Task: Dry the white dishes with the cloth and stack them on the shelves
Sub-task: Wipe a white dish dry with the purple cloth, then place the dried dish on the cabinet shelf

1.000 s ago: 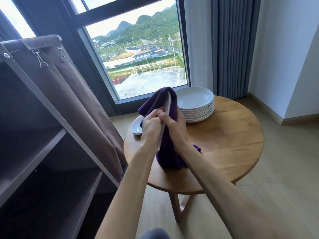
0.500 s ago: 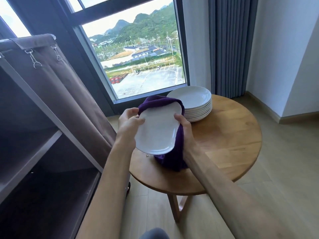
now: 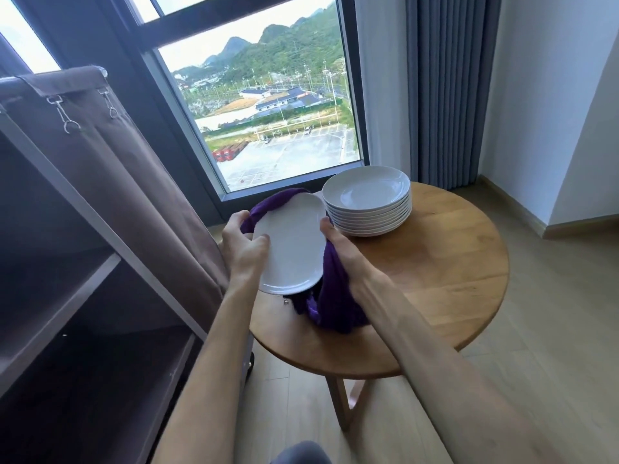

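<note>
An oval white plate (image 3: 292,244) is held tilted above the left edge of the round wooden table (image 3: 452,262), its face toward me. My left hand (image 3: 244,246) grips its left rim, thumb on the face. My right hand (image 3: 338,244) holds the right rim through a purple cloth (image 3: 331,296), which wraps behind the plate and hangs down onto the table. A stack of several white round dishes (image 3: 367,199) stands on the table just right of the plate.
A dark shelf unit (image 3: 67,296) with a brown fabric cover (image 3: 140,169) pulled aside stands at the left, close to the table. A large window is behind, a grey curtain (image 3: 445,88) at the back right, wood floor below.
A second ago the plate stood edge-on between my hands, wrapped in the cloth. It has since been turned face toward me, with my hands spread to its left and right rims.
</note>
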The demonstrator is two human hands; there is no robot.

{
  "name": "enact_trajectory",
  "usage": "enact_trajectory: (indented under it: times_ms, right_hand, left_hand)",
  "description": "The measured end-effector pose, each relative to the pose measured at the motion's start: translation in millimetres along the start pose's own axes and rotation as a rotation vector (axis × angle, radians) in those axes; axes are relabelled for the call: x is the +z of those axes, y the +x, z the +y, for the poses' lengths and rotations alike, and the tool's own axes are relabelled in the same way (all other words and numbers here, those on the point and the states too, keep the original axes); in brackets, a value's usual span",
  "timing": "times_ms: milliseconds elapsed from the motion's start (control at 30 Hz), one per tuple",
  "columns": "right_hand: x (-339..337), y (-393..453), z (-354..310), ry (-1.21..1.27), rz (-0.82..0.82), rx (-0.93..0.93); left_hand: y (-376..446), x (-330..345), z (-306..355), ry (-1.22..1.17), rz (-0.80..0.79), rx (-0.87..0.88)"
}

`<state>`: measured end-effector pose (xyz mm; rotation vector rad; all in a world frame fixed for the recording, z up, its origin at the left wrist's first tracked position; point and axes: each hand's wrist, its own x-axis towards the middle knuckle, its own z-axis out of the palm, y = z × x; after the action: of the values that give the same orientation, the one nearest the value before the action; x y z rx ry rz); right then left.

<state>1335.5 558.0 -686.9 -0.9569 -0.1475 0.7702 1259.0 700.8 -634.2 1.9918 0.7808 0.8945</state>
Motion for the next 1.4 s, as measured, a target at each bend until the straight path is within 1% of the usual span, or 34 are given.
enact_trajectory:
  times_ms: [33, 100, 133, 167, 200, 267, 300, 333, 367, 400, 433, 500, 567, 600, 633, 667, 700, 733, 767, 800, 833, 867, 900, 967, 1033, 1133, 1233, 1333, 1400]
  right_hand:
    - [2.9, 0.2, -2.8, -0.008, 0.041, -0.005]
    - [4.0, 2.4, -8.1, 0.033, 0.179, -0.022]
    - [2.3, 4.1, -11.3, 0.084, 0.241, -0.058]
    - [0.5, 5.8, -15.6, 0.137, 0.294, -0.105]
    - [-2.3, 7.3, -21.1, 0.183, 0.353, -0.152]
    - [-8.9, 11.3, -34.0, 0.243, 0.490, -0.230]
    - [-14.0, 13.7, -40.4, 0.244, 0.547, -0.269]
    - [-18.9, 16.3, -45.5, 0.211, 0.585, -0.301]
    - [-23.2, 17.9, -48.3, 0.132, 0.608, -0.320]
    - [-26.1, 20.2, -47.5, -0.007, 0.616, -0.310]
    - [-28.4, 21.7, -43.4, -0.197, 0.623, -0.281]
    - [-30.0, 20.1, -31.9, -0.587, 0.623, -0.211]
    - [-25.7, 11.9, -21.3, -0.885, 0.637, -0.168]
    - [-21.9, 8.2, -16.0, -1.017, 0.673, -0.185]
    - [-16.9, 5.0, -11.3, -1.104, 0.709, -0.247]
    - [-8.8, 0.0, -7.1, -1.110, 0.716, -0.368]
    - [2.6, -8.1, -3.3, -1.036, 0.683, -0.517]
    - [15.5, -16.4, 1.0, -0.905, 0.604, -0.637]
    - [28.3, -24.7, 4.4, -0.759, 0.503, -0.689]
    - [41.0, -31.3, 5.6, -0.624, 0.397, -0.675]
    - [54.7, -38.8, 7.2, -0.507, 0.295, -0.614]
    - [66.1, -44.4, 9.7, -0.413, 0.221, -0.544]
    - [76.0, -48.1, 13.7, -0.351, 0.185, -0.487]
    - [91.1, -52.2, 21.8, -0.297, 0.185, -0.413]
    - [103.0, -58.5, 28.6, -0.202, 0.183, -0.345]
    - [118.2, -67.1, 35.1, -0.049, 0.149, -0.288]
    - [140.0, -75.3, 44.1, -0.074, 0.142, -0.236]
    - [171.3, -84.7, 56.8, -0.147, 0.068, -0.189]
    - [193.9, -93.3, 62.8, -0.184, 0.064, -0.160]
  left_hand:
    - [-1.4, 1.3, -1.8, 0.001, 0.051, 0.016]
    - [-5.6, 1.5, -3.1, -0.021, 0.139, 0.011]
    - [-6.7, 0.3, -3.8, -0.016, 0.160, -0.008]
    - [-6.9, -2.2, -5.2, 0.009, 0.146, -0.028]
    - [-5.9, -5.6, -6.6, 0.046, 0.075, -0.052]
    - [-1.4, -18.2, -7.0, 0.119, -0.194, -0.123]
    - [0.1, -26.5, -5.7, 0.151, -0.333, -0.154]
    - [0.7, -36.7, -3.5, 0.174, -0.438, -0.168]
    - [1.2, -46.2, -2.3, 0.183, -0.503, -0.167]
    - [1.0, -54.9, -1.3, 0.181, -0.526, -0.168]
    - [1.0, -61.6, 0.1, 0.153, -0.518, -0.173]
    - [-1.5, -68.3, 2.5, 0.019, -0.437, -0.227]
    - [-8.3, -67.5, 5.9, -0.172, -0.276, -0.338]
    - [-13.1, -65.6, 8.9, -0.252, -0.183, -0.378]
    - [-17.9, -62.4, 11.9, -0.326, -0.096, -0.401]
    - [-23.1, -60.9, 14.3, -0.394, -0.011, -0.417]
    - [-28.3, -58.9, 16.0, -0.452, 0.064, -0.431]
    - [-34.0, -57.6, 16.5, -0.498, 0.120, -0.450]
    - [-39.0, -55.4, 17.0, -0.533, 0.154, -0.472]
    - [-43.5, -53.6, 18.9, -0.570, 0.177, -0.494]
    - [-48.7, -53.7, 21.4, -0.612, 0.207, -0.500]
    - [-53.6, -54.5, 24.2, -0.645, 0.244, -0.484]
    - [-58.8, -57.6, 26.7, -0.659, 0.289, -0.449]
    - [-67.4, -65.6, 31.2, -0.630, 0.339, -0.357]
    - [-75.2, -77.9, 31.5, -0.579, 0.342, -0.271]
    - [-87.6, -104.6, 30.3, -0.488, 0.378, -0.204]
    - [-102.6, -137.0, 24.0, -0.386, 0.446, -0.168]
    - [-120.4, -171.3, 17.3, -0.343, 0.504, -0.117]
    - [-135.8, -197.7, 13.1, -0.238, 0.564, -0.051]
